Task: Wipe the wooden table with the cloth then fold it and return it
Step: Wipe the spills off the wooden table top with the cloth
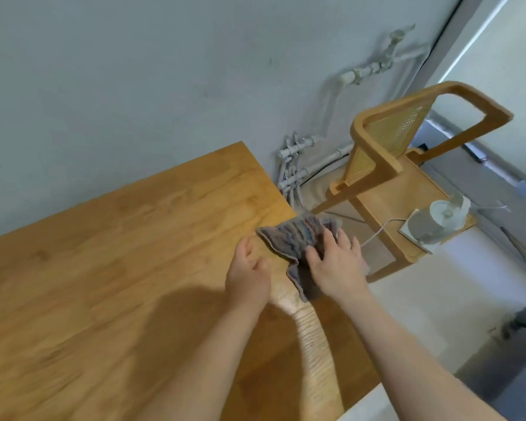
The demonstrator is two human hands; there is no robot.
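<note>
The wooden table fills the left and middle of the head view, with its right edge running down to the bottom. A grey striped cloth lies bunched at that right edge, partly hanging over it. My right hand presses down on the cloth with fingers spread and gripping its folds. Just left of the cloth, my left hand rests on the bare wood, fingers loosely curled, holding nothing.
A wooden chair with a cane back stands right of the table, with a white round device and its cable on the seat. White pipes run down the grey wall behind the table corner. Pale floor lies to the right.
</note>
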